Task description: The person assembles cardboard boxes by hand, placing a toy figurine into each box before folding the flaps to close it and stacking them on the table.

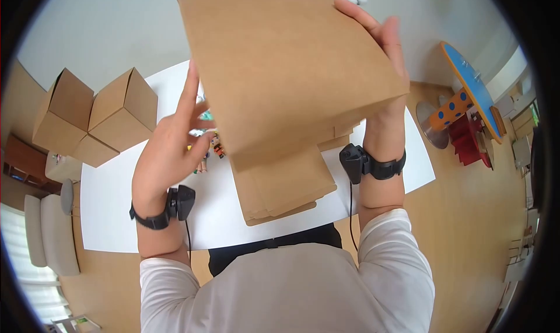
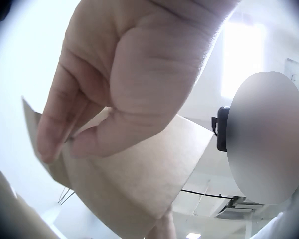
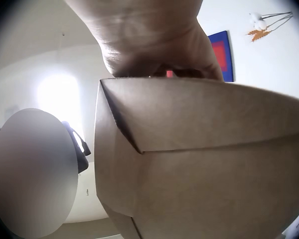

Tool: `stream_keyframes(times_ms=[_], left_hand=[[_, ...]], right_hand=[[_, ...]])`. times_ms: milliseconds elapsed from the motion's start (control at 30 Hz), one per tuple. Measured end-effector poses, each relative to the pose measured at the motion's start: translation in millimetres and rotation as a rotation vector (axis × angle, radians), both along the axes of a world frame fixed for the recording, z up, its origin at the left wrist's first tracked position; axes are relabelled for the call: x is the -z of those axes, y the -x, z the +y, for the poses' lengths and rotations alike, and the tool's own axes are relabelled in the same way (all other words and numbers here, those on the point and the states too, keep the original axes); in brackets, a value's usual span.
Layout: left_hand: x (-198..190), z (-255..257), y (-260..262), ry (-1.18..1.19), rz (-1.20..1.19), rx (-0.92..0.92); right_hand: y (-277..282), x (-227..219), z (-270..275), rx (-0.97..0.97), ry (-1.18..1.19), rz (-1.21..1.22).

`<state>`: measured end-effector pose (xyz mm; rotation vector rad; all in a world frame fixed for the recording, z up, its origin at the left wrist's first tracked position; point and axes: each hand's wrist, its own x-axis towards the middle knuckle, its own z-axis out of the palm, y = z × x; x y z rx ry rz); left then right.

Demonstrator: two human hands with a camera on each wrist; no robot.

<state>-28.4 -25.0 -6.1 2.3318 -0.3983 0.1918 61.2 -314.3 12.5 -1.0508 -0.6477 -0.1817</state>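
A large brown cardboard box (image 1: 291,59) is held up in front of me above the white table (image 1: 116,199). My right hand (image 1: 389,53) holds it at the right side, its fingers along the upper edge. In the right wrist view, that hand (image 3: 159,45) is partly hidden behind the folded cardboard panel (image 3: 214,164). At the box's left edge is my left hand (image 1: 166,146), fingers spread and thumb apart from them. The left wrist view shows its fingertips (image 2: 49,152) right at a cardboard flap (image 2: 60,172).
Flat folded cardboard (image 1: 280,187) lies on the table below the raised box. Small colourful figures (image 1: 217,145) stand behind my left hand, partly hidden. Several cardboard boxes (image 1: 122,108) sit at the table's left. A round blue-topped table (image 1: 472,88) stands to the right.
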Motion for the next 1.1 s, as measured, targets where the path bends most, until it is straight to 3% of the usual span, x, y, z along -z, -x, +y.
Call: stream_keyframes(times_ms=[67, 267, 433, 500, 567, 633, 767, 867, 900, 967, 1033, 1100], left_hand=[[9.5, 3.6, -21.0, 0.02, -0.003, 0.054], [61.3, 11.5, -71.8, 0.071, -0.079, 0.037], [72.9, 3.4, -68.9, 0.01, -0.002, -0.018], [61.9, -0.4, -65.7, -0.024, 0.11, -0.056], [58.1, -6.5, -64.1, 0.129, -0.044, 0.035], [63.4, -2.4, -68.5, 0.092, -0.18, 0.088], [60.6, 13.2, -63.9, 0.05, -0.097, 0.094], [59.6, 43.8, -71.2, -0.063, -0.102, 0.113], [67.8, 58.6, -79.3, -0.001, -0.185, 0.095], [61.5, 84.8, -77.8, -0.164, -0.012, -0.014], [54.5, 91.0, -72.7, -0.317, 0.165, -0.112], [60.9, 85.9, -74.0, -0.376, 0.185, -0.052]], right_hand=[[-8.7, 3.3, 3.3, 0.139, 0.074, -0.051], [-34.6, 21.2, 7.8, 0.061, 0.213, 0.078], [-42.3, 37.4, 18.4, 0.439, 0.692, -0.078], [-46.3, 37.6, 14.1, 0.434, 0.623, -0.091], [-45.6, 35.0, 14.8, 0.444, 0.561, -0.137], [-55.6, 41.2, 8.1, 0.462, 0.583, -0.257], [-54.2, 44.4, 13.2, 0.506, 0.594, -0.29], [-50.0, 38.3, 8.4, 0.298, 0.656, -0.109], [-46.4, 36.4, 10.5, 0.253, 0.617, -0.07], [-38.8, 32.5, 16.8, 0.17, 0.541, 0.01], [-40.9, 34.0, 18.4, 0.21, 0.532, 0.047], [-43.8, 35.1, 18.9, 0.242, 0.524, 0.056]])
